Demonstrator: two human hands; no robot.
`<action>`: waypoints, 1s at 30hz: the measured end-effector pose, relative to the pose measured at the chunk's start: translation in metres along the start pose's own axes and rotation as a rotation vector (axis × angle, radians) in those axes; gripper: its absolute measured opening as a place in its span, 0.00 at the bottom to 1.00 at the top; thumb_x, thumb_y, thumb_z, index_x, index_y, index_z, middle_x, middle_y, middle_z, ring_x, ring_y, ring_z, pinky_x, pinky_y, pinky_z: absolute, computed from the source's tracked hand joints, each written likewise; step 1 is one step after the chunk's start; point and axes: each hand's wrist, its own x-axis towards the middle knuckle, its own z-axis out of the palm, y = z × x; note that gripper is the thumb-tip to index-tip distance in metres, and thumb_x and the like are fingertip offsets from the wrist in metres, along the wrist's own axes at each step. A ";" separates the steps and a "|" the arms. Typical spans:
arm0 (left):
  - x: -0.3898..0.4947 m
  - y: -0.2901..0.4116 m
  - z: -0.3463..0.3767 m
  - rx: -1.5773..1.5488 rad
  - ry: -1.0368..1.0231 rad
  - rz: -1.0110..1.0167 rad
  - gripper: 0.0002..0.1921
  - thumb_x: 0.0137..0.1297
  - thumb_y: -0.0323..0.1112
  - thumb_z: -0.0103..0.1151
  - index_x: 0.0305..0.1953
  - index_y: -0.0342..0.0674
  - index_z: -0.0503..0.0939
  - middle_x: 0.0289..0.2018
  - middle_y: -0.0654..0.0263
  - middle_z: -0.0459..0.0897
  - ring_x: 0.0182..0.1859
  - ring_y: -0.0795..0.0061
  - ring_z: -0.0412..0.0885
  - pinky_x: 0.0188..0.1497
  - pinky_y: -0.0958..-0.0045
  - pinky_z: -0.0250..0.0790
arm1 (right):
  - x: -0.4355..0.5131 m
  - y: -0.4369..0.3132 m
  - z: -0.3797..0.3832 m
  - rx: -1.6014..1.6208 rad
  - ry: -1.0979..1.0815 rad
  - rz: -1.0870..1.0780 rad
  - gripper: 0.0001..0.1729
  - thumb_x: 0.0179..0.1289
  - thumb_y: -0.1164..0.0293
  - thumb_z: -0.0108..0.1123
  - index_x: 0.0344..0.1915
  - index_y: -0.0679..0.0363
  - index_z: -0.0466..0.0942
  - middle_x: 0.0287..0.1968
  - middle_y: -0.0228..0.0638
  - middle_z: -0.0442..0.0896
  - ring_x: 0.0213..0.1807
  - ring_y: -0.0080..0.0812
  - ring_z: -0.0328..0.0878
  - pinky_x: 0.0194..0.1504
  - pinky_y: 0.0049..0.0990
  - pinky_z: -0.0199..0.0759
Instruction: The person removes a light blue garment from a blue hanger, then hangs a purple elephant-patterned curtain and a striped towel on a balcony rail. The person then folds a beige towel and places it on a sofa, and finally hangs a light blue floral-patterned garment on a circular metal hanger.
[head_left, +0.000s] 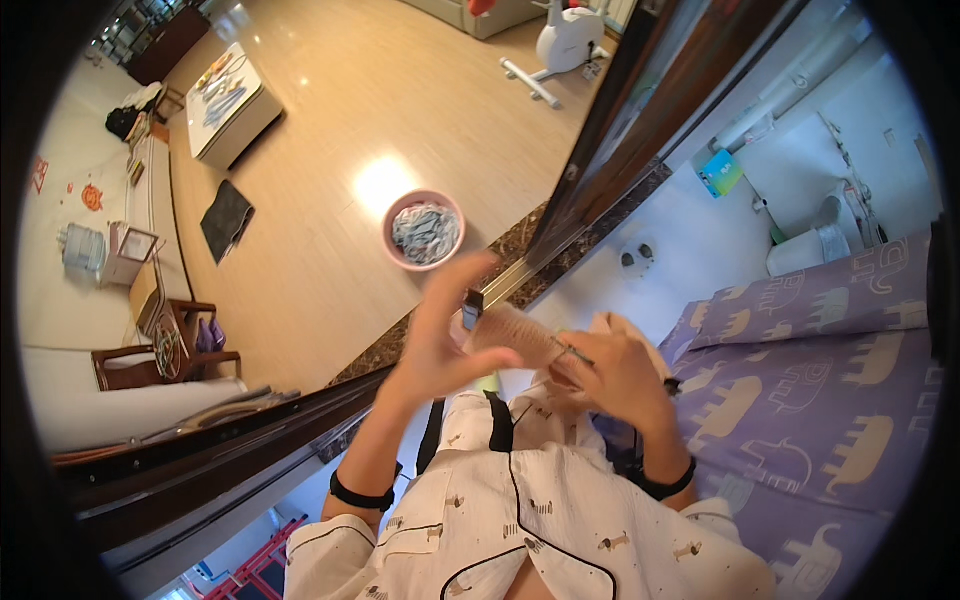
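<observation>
My right hand (619, 375) grips a pinkish-beige textured cloth (517, 337) in front of my waist. Part of the fabric hangs behind that hand. My left hand (439, 341) is at the cloth's left end, thumb and fingers spread wide and blurred. The thumb crosses in front of the fabric; whether it touches is unclear. A small dark object (472, 309) shows beside the left palm, too blurred to name. Beyond my hands, a pink basin (387, 232) filled with crumpled laundry (426, 232) stands on the wooden floor.
A metal door track (504, 281) and dark sliding door frame (600, 165) lie just ahead. Purple elephant-print fabric (780, 405) hangs close on my right. Farther off are a dark mat (227, 221), a low table (236, 131), a wooden chair (124, 367) and an exercise bike (562, 49).
</observation>
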 end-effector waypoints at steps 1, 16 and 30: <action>-0.006 -0.006 -0.028 -0.024 0.029 -0.145 0.60 0.41 0.59 0.81 0.73 0.38 0.59 0.70 0.55 0.67 0.74 0.57 0.62 0.72 0.56 0.56 | 0.013 -0.012 -0.002 -0.054 -0.007 -0.098 0.14 0.61 0.64 0.65 0.44 0.57 0.83 0.32 0.46 0.84 0.36 0.49 0.80 0.40 0.41 0.74; -0.075 -0.221 -0.150 -0.192 0.018 -0.805 0.29 0.59 0.41 0.72 0.58 0.32 0.75 0.50 0.58 0.83 0.53 0.71 0.78 0.55 0.66 0.73 | 0.242 -0.043 -0.030 0.699 0.241 0.173 0.15 0.70 0.70 0.64 0.49 0.71 0.82 0.24 0.23 0.75 0.23 0.14 0.64 0.25 0.17 0.57; -0.035 -0.298 -0.301 -0.268 -0.251 -1.337 0.18 0.63 0.41 0.72 0.47 0.34 0.84 0.40 0.70 0.86 0.43 0.81 0.80 0.47 0.73 0.74 | 0.468 0.013 0.016 0.864 0.292 0.392 0.15 0.71 0.67 0.63 0.47 0.69 0.83 0.20 0.21 0.73 0.22 0.12 0.63 0.25 0.17 0.56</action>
